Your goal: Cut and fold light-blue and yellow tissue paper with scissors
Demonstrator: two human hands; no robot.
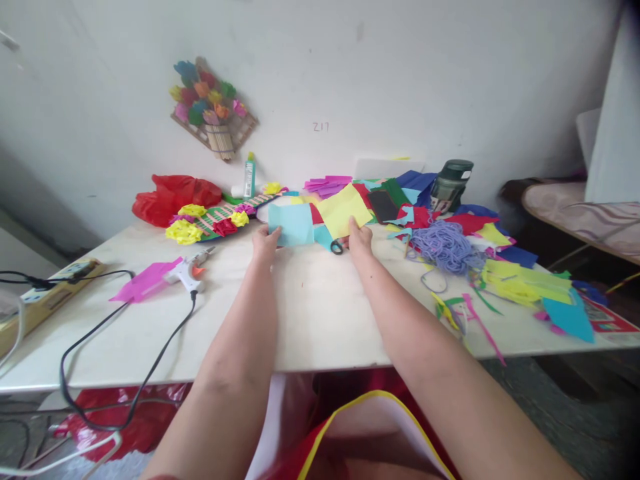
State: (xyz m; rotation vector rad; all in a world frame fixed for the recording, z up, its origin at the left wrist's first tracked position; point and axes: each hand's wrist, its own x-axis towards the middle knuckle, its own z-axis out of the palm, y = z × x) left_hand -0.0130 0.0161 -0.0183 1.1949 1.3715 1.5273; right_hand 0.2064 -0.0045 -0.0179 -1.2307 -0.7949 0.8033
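My left hand pinches the left edge of a light blue paper square between thumb and fingers. In my right hand is a yellow paper square, gripped at its lower right corner and tilted. Both sheets are held up over the far half of the table. Between the hands, the black handle of what looks like scissors pokes out, its blades hidden. To the left of the sheets lies a green craft piece with yellow, red and pink crepe paper flowers.
On the left are a glue gun, pink paper, trailing cords and a power strip. Purple yarn, coloured paper scraps and a dark bottle stand right. A red plastic bag sits by the wall.
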